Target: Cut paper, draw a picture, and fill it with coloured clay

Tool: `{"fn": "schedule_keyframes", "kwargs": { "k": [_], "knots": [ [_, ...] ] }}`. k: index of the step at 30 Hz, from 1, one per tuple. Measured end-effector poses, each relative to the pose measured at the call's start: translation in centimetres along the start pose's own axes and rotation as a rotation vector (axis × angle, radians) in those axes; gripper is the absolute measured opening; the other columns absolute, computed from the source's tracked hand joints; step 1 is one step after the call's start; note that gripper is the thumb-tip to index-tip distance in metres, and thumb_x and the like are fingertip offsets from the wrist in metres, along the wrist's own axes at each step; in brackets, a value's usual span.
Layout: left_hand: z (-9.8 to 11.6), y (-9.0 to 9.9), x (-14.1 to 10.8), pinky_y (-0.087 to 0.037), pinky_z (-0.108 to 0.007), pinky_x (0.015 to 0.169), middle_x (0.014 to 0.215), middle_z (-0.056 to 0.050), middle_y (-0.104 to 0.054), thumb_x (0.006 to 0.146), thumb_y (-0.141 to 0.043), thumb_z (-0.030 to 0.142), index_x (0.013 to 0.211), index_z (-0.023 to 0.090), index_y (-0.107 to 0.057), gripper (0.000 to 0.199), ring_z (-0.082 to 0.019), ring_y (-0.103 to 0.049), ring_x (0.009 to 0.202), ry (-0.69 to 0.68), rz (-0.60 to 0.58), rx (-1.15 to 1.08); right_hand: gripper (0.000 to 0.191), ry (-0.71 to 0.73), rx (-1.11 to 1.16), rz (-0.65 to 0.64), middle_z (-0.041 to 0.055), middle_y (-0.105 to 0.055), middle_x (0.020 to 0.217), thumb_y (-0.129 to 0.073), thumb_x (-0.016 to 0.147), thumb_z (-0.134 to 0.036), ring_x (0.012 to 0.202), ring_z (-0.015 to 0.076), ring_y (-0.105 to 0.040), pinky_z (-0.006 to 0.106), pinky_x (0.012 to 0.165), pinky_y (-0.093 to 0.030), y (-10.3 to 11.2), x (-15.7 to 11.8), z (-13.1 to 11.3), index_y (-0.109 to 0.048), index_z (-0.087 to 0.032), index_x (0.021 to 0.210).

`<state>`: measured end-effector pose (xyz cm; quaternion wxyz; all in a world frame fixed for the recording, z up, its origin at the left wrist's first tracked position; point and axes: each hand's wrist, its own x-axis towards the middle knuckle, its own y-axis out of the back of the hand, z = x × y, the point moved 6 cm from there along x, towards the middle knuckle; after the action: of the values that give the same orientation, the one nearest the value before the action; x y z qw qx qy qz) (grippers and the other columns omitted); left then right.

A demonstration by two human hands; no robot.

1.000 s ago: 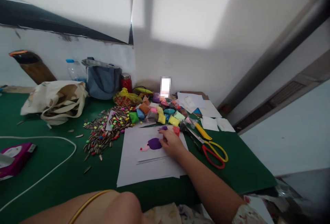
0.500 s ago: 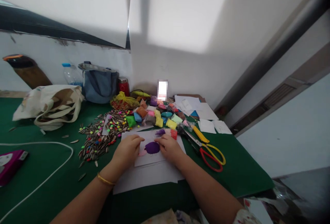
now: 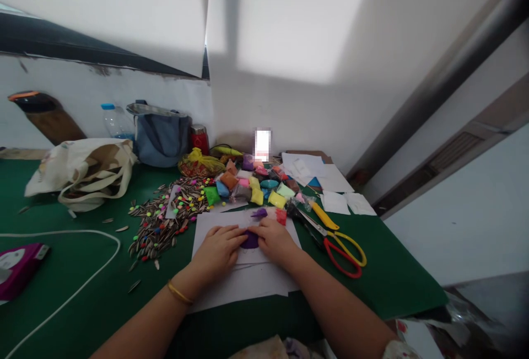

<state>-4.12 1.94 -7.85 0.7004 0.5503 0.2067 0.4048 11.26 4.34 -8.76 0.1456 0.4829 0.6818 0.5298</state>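
A flat purple clay piece (image 3: 250,239) lies on white paper (image 3: 258,284) in front of me. My left hand (image 3: 221,246) rests over the paper with its fingers stretched out, and their tips reach the purple clay's left edge. From the other side my right hand (image 3: 275,240) lays its extended fingers on the clay's upper right part. The fingers of both hands nearly meet there and cover some of the piece. Just behind the right hand are a purple clay lump in clear film (image 3: 259,213) and a red clay packet (image 3: 281,216).
Scissors with red and yellow handles (image 3: 343,251) and a yellow-handled cutter (image 3: 324,216) lie to the right. Behind the paper are several coloured clay packets (image 3: 256,196). Sunflower seeds (image 3: 159,232) mixed with small coloured balls spread at left, near a canvas bag (image 3: 45,174) and white cable (image 3: 95,268).
My left hand has moved right, from the paper's left side onto the edge of the purple clay, hiding the pink bit there. My right fingers now reach farther over the clay.
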Motion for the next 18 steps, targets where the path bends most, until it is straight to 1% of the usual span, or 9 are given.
{"fn": "schedule_keyframes", "kwargs": {
  "k": [3, 6, 9, 12, 15, 18],
  "knots": [
    [-0.2, 0.1, -0.1, -0.03, -0.044, 0.105, 0.132, -0.003, -0.062, 0.084, -0.054, 0.02, 0.126, 0.03, -0.061, 0.044, -0.024, -0.05, 0.126, 0.003, 0.024, -0.039, 0.041, -0.011, 0.081, 0.043, 0.0076, -0.063, 0.099, -0.05, 0.084, -0.007, 0.094, 0.0192, -0.059, 0.032, 0.088, -0.049, 0.1, 0.0, 0.6, -0.065, -0.019, 0.121],
    [-0.3, 0.4, -0.2, -0.031, -0.045, 0.104, 0.131, -0.004, -0.062, 0.081, -0.063, 0.029, 0.128, 0.031, -0.058, 0.047, -0.026, -0.051, 0.122, 0.02, 0.051, -0.054, 0.04, -0.008, 0.153, 0.063, 0.0086, -0.064, 0.102, -0.047, 0.087, -0.007, 0.097, 0.0189, -0.059, 0.033, 0.09, -0.049, 0.1, 0.0, 0.9, -0.064, -0.018, 0.121],
    [-0.1, 0.7, -0.2, -0.031, -0.046, 0.102, 0.129, -0.004, -0.063, 0.08, -0.066, 0.031, 0.128, 0.031, -0.058, 0.049, -0.027, -0.053, 0.118, 0.031, 0.07, -0.034, 0.038, 0.024, 0.186, 0.08, 0.0083, -0.064, 0.102, -0.046, 0.088, -0.008, 0.098, 0.0186, -0.06, 0.033, 0.091, -0.049, 0.2, 0.0, 0.6, -0.064, -0.019, 0.12],
    [0.1, 0.7, -0.2, -0.03, -0.047, 0.103, 0.129, -0.004, -0.063, 0.081, -0.064, 0.03, 0.127, 0.031, -0.059, 0.046, -0.027, -0.052, 0.119, 0.004, 0.067, -0.008, 0.036, 0.056, 0.194, 0.095, 0.0069, -0.065, 0.103, -0.048, 0.087, -0.009, 0.097, 0.0181, -0.06, 0.032, 0.09, -0.049, 0.5, 0.0, 0.2, -0.066, -0.022, 0.115],
    [0.1, 0.4, -0.3, -0.03, -0.047, 0.104, 0.131, -0.004, -0.062, 0.083, -0.061, 0.029, 0.129, 0.03, -0.058, 0.045, -0.028, -0.049, 0.124, -0.02, 0.053, -0.006, 0.028, 0.035, 0.136, 0.157, 0.0071, -0.065, 0.099, -0.049, 0.088, -0.012, 0.096, 0.0194, -0.06, 0.033, 0.088, -0.049, 1.4, 0.1, 0.6, -0.068, -0.021, 0.107],
    [-0.1, 0.2, -0.3, -0.032, -0.047, 0.104, 0.134, -0.003, -0.06, 0.083, -0.062, 0.029, 0.129, 0.031, -0.058, 0.047, -0.028, -0.049, 0.124, -0.019, 0.058, -0.018, 0.026, -0.091, -0.006, 0.254, 0.0093, -0.065, 0.102, -0.051, 0.087, -0.016, 0.102, 0.0231, -0.057, 0.038, 0.093, -0.045, 2.4, 0.0, 1.9, -0.068, -0.019, 0.107]
  ]
}}
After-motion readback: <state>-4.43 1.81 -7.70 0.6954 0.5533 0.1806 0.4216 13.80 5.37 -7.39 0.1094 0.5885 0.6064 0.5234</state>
